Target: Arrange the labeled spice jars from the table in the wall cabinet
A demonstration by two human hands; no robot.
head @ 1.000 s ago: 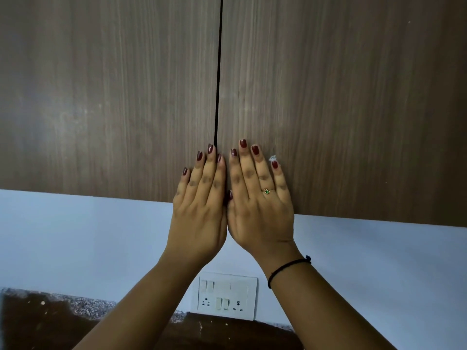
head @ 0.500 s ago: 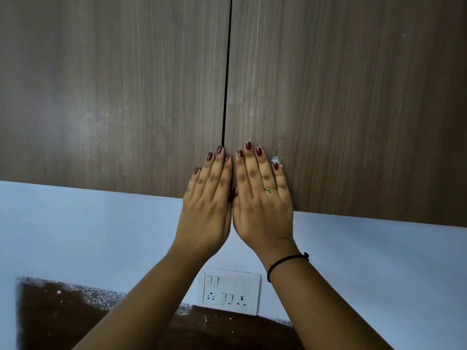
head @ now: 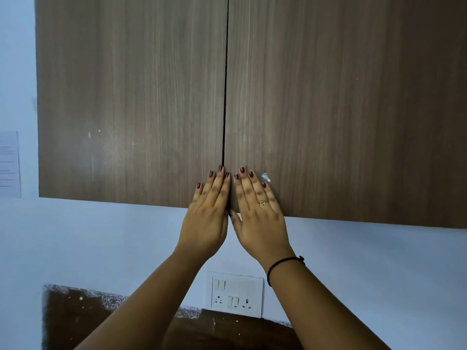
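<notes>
1. The spice jars were nowhere in your view, and neither was the table, so I cannot tell where they stood or how many were already shelved.
2. The wall cabinet (head: pixel 341 97) filled the frame from nine o'clock round to three o'clock. Its left door (head: pixel 131 97) and right door (head: pixel 353 147) were both closed and met at a thin dark seam (head: pixel 225 97) that dropped from twelve o'clock.
3. Your left hand (head: pixel 206 218) lay flat on the left door's bottom inner corner, with its fingers (head: pixel 214 188) straight and together, holding nothing.
4. Your right hand (head: pixel 257 218) mirrored it at three o'clock of the left, just across the seam. Its palm was flat on the right door and it was also empty.
5. Both thumbs were tucked between the hands at the doors' lower edge; I cannot tell whether they hooked under it.
6. No handles showed, so you probably chose that spot because the inner corners lie farthest from the hinges and respond to the least effort.
7. I could not judge whether you were about to open the doors or were pressing them shut.
8. A white fleck (head: pixel 265 177) sat on the right door at one o'clock of your right hand.
9. A switch plate (head: pixel 236 294) hung on the pale wall (head: pixel 101 236) at six o'clock of the hands.
10. A printed sheet (head: pixel 8 164) was on the wall at nine o'clock of the frame, and a dark brown surface (head: pixel 101 319) lay at seven o'clock.
</notes>
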